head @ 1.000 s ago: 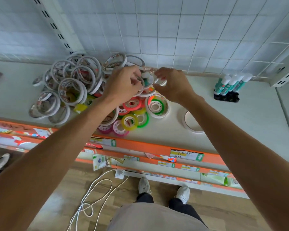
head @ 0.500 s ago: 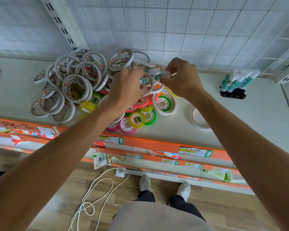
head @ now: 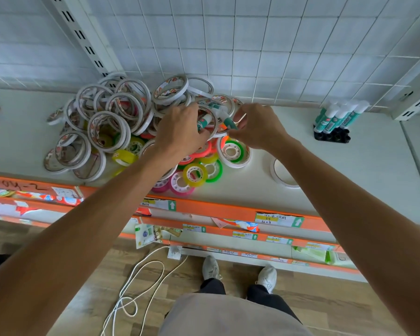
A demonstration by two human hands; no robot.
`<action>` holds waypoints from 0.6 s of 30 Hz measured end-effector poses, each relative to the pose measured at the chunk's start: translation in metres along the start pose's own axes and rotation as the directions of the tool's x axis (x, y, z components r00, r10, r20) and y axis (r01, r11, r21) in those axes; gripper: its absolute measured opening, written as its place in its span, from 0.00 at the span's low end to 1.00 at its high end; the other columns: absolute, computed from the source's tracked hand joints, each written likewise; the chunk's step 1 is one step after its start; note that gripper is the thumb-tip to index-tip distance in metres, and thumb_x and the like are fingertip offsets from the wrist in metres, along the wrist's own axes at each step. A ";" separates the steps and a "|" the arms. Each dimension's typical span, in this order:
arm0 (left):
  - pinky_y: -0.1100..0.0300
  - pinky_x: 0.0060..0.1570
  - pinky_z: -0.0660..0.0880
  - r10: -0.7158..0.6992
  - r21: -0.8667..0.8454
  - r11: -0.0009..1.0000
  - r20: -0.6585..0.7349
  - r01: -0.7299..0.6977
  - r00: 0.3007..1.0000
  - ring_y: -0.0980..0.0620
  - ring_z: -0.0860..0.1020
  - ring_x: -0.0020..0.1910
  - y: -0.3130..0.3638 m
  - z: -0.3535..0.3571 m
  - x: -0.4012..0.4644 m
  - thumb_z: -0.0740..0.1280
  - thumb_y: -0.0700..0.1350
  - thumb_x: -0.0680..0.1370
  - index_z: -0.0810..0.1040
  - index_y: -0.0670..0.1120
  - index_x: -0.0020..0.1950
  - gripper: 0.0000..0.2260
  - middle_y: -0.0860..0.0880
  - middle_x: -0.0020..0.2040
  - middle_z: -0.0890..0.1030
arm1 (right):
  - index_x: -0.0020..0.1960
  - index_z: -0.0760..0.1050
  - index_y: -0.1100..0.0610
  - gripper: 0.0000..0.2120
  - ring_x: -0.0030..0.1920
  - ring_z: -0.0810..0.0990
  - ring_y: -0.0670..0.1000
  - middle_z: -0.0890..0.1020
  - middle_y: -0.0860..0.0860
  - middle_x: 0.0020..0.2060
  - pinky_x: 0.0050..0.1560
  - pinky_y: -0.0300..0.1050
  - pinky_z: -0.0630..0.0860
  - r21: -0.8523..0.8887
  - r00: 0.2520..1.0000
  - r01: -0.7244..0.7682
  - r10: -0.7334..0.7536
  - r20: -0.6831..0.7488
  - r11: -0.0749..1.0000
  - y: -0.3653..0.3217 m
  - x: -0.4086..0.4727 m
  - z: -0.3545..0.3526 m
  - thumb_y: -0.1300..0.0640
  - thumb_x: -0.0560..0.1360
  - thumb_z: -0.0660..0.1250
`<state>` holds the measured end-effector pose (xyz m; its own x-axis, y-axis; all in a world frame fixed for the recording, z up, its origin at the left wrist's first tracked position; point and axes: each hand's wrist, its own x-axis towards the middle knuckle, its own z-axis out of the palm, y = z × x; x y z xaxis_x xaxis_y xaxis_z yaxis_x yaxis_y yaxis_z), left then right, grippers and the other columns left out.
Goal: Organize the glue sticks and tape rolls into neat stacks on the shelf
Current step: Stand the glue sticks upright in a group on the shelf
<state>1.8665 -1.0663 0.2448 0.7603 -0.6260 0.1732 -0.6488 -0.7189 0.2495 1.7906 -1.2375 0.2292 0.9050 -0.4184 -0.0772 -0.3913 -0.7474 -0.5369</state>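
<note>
A loose heap of white tape rolls (head: 112, 122) lies on the white shelf (head: 349, 170), with coloured rolls (head: 194, 174) at its front. My left hand (head: 180, 130) reaches into the heap and holds a green-and-white glue stick (head: 204, 121) that pokes through a tape ring. My right hand (head: 255, 127) pinches a second glue stick (head: 226, 117) right beside it. Several glue sticks (head: 337, 116) stand together at the back right on a black base.
One white tape roll (head: 283, 173) lies alone to the right of the heap. An orange label rail (head: 228, 209) runs along the shelf front, lower shelves below it. A slotted upright (head: 87, 42) and wire grid back the shelf. A white cable (head: 136, 282) loops on the wood floor.
Both hands have lifted glue sticks out of the tape heap; the right hand's stick has come clear of the rings. The camera has drifted slightly.
</note>
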 end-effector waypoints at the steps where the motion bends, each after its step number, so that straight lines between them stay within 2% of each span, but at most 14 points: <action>1: 0.54 0.36 0.66 -0.003 -0.006 1.000 0.001 0.003 1.000 0.45 0.75 0.42 0.000 0.001 0.001 0.73 0.47 0.75 0.75 0.40 0.50 0.13 0.45 0.43 0.77 | 0.51 0.78 0.50 0.13 0.48 0.81 0.52 0.84 0.49 0.47 0.51 0.49 0.80 -0.007 1.000 0.005 -0.005 0.001 1.000 0.001 0.000 -0.001 0.49 0.69 0.76; 4: 0.51 0.37 0.73 0.012 -0.026 1.000 -0.010 -0.012 1.000 0.42 0.79 0.46 -0.003 0.000 -0.001 0.73 0.42 0.75 0.77 0.41 0.51 0.09 0.43 0.46 0.81 | 0.54 0.78 0.50 0.12 0.48 0.80 0.51 0.84 0.46 0.46 0.48 0.46 0.78 -0.006 1.000 0.009 -0.009 -0.001 1.000 0.008 -0.005 -0.006 0.49 0.72 0.74; 7: 0.49 0.42 0.78 0.039 -0.007 0.999 -0.033 -0.039 0.999 0.43 0.80 0.50 -0.005 -0.005 -0.009 0.72 0.41 0.76 0.79 0.42 0.57 0.11 0.44 0.51 0.83 | 0.56 0.78 0.49 0.12 0.47 0.78 0.49 0.84 0.44 0.45 0.47 0.44 0.73 0.027 1.000 -0.015 0.015 -0.009 1.000 0.021 -0.013 -0.012 0.50 0.73 0.72; 10: 0.53 0.39 0.73 0.077 0.054 0.996 -0.081 -0.072 0.994 0.44 0.80 0.50 0.002 -0.009 -0.012 0.70 0.44 0.77 0.80 0.45 0.60 0.13 0.47 0.53 0.83 | 0.56 0.79 0.47 0.12 0.48 0.81 0.50 0.85 0.43 0.45 0.51 0.48 0.77 0.064 0.999 -0.035 0.036 -0.017 0.997 0.031 -0.020 -0.016 0.50 0.73 0.72; 12: 0.55 0.39 0.71 0.101 0.037 0.995 -0.097 -0.098 0.990 0.44 0.80 0.50 0.013 -0.010 -0.010 0.69 0.45 0.77 0.80 0.46 0.61 0.12 0.48 0.53 0.83 | 0.55 0.79 0.47 0.11 0.47 0.82 0.50 0.84 0.43 0.44 0.52 0.49 0.78 0.086 0.999 -0.045 0.047 -0.019 0.995 0.037 -0.025 -0.019 0.51 0.73 0.71; 18: 0.49 0.44 0.77 0.139 -0.058 0.988 -0.068 -0.143 0.988 0.45 0.80 0.52 0.056 0.004 -0.004 0.69 0.45 0.76 0.81 0.48 0.58 0.11 0.49 0.52 0.83 | 0.54 0.79 0.48 0.10 0.45 0.82 0.48 0.84 0.42 0.43 0.50 0.47 0.79 0.125 0.995 -0.076 0.084 -0.062 0.989 0.067 -0.046 -0.039 0.53 0.73 0.72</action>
<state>1.8271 -1.1058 0.2540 0.6628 -0.6982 0.2704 -0.7481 -0.6031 0.2767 1.7167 -1.2886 0.2293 0.8568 -0.5110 -0.0694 -0.4347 -0.6433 -0.6303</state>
